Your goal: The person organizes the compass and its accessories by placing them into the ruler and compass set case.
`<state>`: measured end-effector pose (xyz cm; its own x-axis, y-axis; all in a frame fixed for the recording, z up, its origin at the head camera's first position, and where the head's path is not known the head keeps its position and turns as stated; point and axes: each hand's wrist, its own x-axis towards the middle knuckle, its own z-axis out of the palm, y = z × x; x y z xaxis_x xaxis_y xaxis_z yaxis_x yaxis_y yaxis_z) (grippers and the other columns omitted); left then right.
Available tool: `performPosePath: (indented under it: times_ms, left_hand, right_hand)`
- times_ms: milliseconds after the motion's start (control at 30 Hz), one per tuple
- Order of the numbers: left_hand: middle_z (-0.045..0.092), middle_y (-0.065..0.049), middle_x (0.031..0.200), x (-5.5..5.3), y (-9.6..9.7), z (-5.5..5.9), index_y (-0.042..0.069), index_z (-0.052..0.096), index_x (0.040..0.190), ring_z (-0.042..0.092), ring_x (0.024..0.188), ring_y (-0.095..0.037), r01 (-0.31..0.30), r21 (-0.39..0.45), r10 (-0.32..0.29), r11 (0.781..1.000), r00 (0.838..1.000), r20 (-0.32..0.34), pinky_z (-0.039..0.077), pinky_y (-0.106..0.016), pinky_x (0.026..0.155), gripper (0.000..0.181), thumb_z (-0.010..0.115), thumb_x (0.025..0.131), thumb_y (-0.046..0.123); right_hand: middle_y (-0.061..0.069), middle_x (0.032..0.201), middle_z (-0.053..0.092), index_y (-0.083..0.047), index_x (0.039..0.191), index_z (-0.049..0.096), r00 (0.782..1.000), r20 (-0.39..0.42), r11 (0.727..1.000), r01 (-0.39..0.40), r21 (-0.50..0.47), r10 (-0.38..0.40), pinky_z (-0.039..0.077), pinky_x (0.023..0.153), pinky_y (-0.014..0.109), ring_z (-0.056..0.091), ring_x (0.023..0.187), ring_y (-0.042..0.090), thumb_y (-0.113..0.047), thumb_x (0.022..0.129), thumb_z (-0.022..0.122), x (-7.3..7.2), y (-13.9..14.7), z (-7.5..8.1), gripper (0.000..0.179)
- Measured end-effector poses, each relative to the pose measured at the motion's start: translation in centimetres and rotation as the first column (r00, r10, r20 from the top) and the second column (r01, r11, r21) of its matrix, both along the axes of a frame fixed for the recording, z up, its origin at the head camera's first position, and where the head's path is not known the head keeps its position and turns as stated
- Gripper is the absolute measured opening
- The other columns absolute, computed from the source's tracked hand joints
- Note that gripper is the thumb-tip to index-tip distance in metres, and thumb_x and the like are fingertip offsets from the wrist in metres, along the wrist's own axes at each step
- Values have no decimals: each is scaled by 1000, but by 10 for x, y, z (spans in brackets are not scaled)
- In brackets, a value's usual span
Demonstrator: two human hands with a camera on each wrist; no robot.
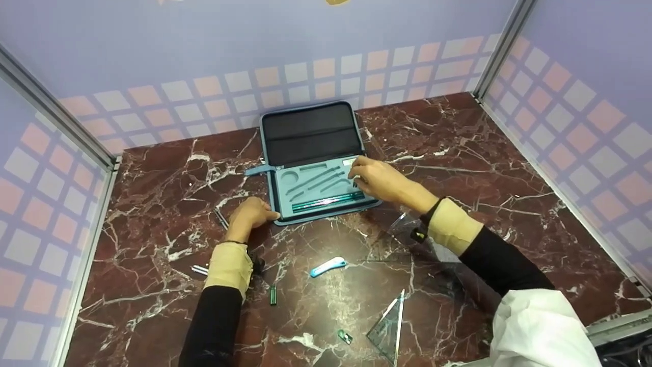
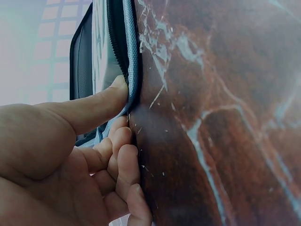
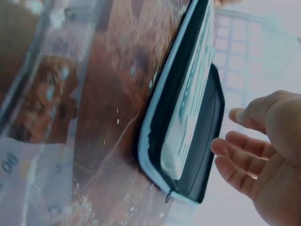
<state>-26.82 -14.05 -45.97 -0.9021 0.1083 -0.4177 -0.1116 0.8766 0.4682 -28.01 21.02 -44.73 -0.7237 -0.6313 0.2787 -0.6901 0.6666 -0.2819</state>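
A blue zip case (image 1: 263, 137) lies unfolded by the back wall, its black-lined lid (image 1: 310, 135) raised. In its lower half sits a pale teal tray (image 1: 305, 176) with shaped recesses; shiny green sticks (image 1: 326, 203) fill the front one. My left hand (image 1: 249, 211) holds the case's front left corner, thumb (image 2: 106, 103) on the zipped rim and the other fingers curled at its outer side. Over the right part of the tray is my right hand (image 1: 379, 178), fingers (image 3: 240, 146) loosely bent and apart, with nothing between them in the right wrist view.
A blue-and-white slim tool (image 1: 328, 266), a green tube (image 1: 273, 295) and a green sharpener (image 1: 345, 336) lie nearer me. One clear set square (image 1: 389, 326) is at front right; clear rulers (image 3: 40, 183) lie below my right forearm. A thin metallic piece (image 1: 221, 218) is beside my left hand.
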Motion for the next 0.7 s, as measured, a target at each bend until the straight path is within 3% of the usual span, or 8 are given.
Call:
performPosePath:
  times_ms: [133, 433, 700]
  left_hand:
    - [65, -16, 133, 0, 0, 0, 3, 69, 125, 61, 117, -34, -2, 0, 2, 1000, 1000, -18, 48, -49, 101, 43, 73, 96, 34]
    - [65, -15, 133, 0, 2, -1, 4, 69, 125, 61, 115, -32, 1, -4, -1, 1000, 1000, -6, 49, -49, 100, 43, 72, 96, 36]
    - [63, -17, 134, 0, 1, -1, 2, 67, 127, 60, 117, -33, -1, -3, 1, 1000, 1000, -20, 47, -50, 103, 44, 71, 97, 35]
  right_hand:
    - [14, 109, 68, -1, 113, 76, 998, 2, 998, -59, -5, 59, 57, 76, 43, 68, 89, 28, 2, 97, 61, 13, -3, 2, 22]
    - [9, 103, 73, -3, 115, 75, 984, -46, 985, -173, 18, 174, 58, 86, 39, 71, 94, 25, 1, 94, 66, 49, -13, 3, 23]
    - [6, 106, 73, -6, 117, 73, 944, -62, 943, -316, 105, 323, 57, 86, 36, 68, 95, 22, -16, 91, 78, 74, -31, 2, 29]
